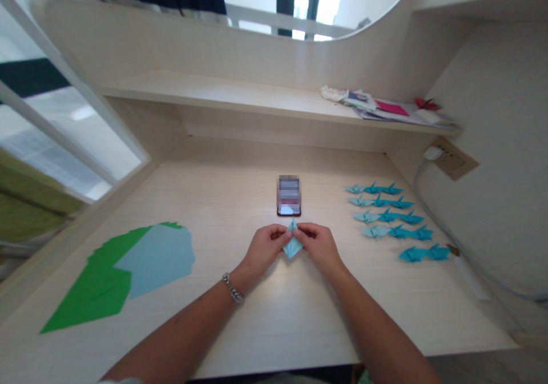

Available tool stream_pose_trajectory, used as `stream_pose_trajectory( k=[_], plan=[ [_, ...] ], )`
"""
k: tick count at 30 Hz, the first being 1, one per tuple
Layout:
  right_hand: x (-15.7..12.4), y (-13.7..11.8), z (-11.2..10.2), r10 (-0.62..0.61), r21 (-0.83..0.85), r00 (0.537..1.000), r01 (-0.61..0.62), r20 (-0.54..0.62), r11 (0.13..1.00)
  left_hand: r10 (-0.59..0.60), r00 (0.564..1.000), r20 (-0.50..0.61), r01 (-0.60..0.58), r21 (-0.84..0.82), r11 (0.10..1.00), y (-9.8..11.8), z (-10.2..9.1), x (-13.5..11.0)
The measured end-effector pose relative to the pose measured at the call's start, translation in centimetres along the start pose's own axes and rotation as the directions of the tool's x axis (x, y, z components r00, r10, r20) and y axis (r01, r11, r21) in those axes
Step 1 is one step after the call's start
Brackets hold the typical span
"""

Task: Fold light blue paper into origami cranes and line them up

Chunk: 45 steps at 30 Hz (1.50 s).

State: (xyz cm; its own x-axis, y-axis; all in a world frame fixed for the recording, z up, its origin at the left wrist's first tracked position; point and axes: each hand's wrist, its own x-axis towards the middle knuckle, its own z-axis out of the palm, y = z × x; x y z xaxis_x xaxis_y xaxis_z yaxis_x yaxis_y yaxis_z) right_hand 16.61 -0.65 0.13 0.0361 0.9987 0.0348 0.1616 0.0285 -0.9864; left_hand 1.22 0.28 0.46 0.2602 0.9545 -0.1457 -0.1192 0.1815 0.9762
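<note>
A small light-blue folded paper piece [292, 243] is held over the middle of the wooden desk [240, 304]. My left hand [265, 246] pinches its left side, fingers closed on the paper. My right hand [319, 245] pinches its right side the same way. The piece has a point sticking up toward a phone [289, 195] that lies flat just behind it. A metal bracelet sits on my left wrist.
Several finished blue paper cranes [391, 217] stand in rows at the right. Stacks of green [96, 284] and light-blue sheets [160, 255] lie at the left. A shelf above holds papers [387, 109]; a wall socket with a cable [449, 157] is at the right.
</note>
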Motion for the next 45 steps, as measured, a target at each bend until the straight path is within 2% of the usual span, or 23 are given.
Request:
stream_pose_trajectory(
  k=[3, 13, 18, 30, 38, 45],
  plan=[
    [0.2, 0.1, -0.2, 0.0, -0.004, 1.0, 0.0, -0.027, 1.0, 0.009, 1.0, 0.026, -0.01, 0.031, 0.999, -0.1, 0.1, 0.0],
    [0.1, -0.2, -0.2, 0.059, 0.136, 0.998, -0.061, 0.015, 0.989, 0.05, 0.996, 0.07, -0.06, 0.154, 0.986, 0.0, -0.1, -0.2],
    [-0.1, -0.5, -0.1, 0.013, 0.077, 1.0, -0.013, 0.001, 0.997, 0.083, 0.994, 0.074, -0.097, 0.215, 0.972, -0.1, 0.0, -0.2],
    [-0.1, -1.0, -0.2, 0.108, 0.202, 0.994, -0.113, 0.034, 0.973, 0.093, 0.987, 0.132, -0.12, 0.215, 0.969, -0.2, 0.0, -0.3],
    [-0.1, -1.1, -0.4, 0.15, 0.22, 0.987, -0.158, 0.052, 0.963, 0.079, 0.987, 0.142, -0.114, 0.256, 0.96, -0.5, -0.1, -0.2],
    [-0.1, -1.4, -0.5, 0.145, 0.2, 0.989, -0.15, 0.038, 0.968, 0.068, 0.988, 0.141, -0.106, 0.282, 0.954, -0.3, -0.1, -0.2]
  ],
)
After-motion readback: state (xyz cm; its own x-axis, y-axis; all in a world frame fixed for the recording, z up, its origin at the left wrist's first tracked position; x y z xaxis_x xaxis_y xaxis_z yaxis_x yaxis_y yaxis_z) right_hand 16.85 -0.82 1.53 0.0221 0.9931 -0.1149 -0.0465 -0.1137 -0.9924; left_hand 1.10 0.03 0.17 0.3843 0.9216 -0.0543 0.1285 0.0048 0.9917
